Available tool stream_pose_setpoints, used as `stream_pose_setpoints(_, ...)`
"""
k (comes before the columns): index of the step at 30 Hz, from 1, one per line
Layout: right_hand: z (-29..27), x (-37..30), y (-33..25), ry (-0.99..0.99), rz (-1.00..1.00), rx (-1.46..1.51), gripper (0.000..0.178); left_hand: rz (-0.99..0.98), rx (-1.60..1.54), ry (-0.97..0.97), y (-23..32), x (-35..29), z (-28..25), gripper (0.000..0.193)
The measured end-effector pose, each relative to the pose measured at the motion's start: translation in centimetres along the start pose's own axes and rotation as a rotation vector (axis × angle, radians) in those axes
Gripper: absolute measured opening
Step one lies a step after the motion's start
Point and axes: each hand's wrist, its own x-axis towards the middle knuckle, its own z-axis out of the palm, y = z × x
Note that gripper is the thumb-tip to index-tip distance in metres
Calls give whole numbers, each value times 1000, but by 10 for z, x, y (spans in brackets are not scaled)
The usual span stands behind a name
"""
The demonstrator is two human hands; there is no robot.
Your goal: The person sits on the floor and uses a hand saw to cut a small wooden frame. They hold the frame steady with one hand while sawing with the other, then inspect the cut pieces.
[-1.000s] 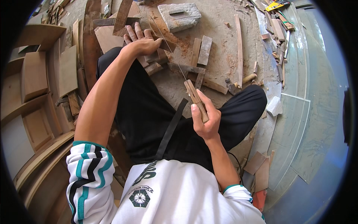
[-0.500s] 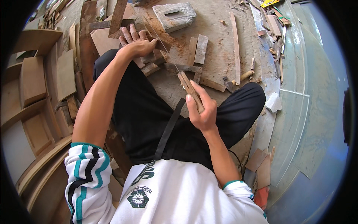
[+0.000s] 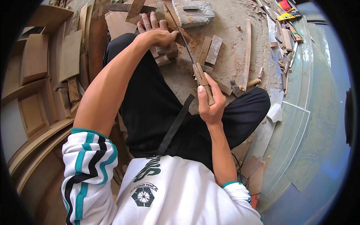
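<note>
Here, the right hand (image 3: 212,102), just right of the frame's centre, wraps round the wooden handle (image 3: 201,79) of a saw (image 3: 190,51) — its blade slants up to the top edge. Upper centre, the left hand (image 3: 156,33) lies flat, fingers splayed, on brown wood (image 3: 179,36).

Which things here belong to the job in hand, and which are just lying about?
Apparently in use:
thin-bladed saw with a brown wooden handle, in the right hand
dark brown wooden piece, beside the left hand

Apparently lying about:
rough grey stone block
long thin brown wooden strip
angular white chunk
</note>
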Motion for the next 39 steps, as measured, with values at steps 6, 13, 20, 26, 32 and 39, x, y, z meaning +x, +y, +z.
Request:
stream_pose_setpoints(6,-26,-39,-15,-55,38,19,40,0,71,-65,-2,-7,-2,87)
stream_pose_setpoints(13,9,-12,3,1,-14,19,42,-29,54,-6,1,-6,2,77)
stream_pose_setpoints(20,13,-10,14,15,-20,87,42,-78,-502,672,16,1,39,49)
stream_pose_setpoints(26,12,-9,11,9,51,181,41,-233,-592,1062,36,17,51,41)
stream_pose_setpoints(32,-8,-10,-7,-53,175,111,41,-263,-697,1236,46,11,50,58)
stream_pose_setpoints(39,-22,-25,-16,-40,105,139,45,-264,-698,1165,54,18,55,63)
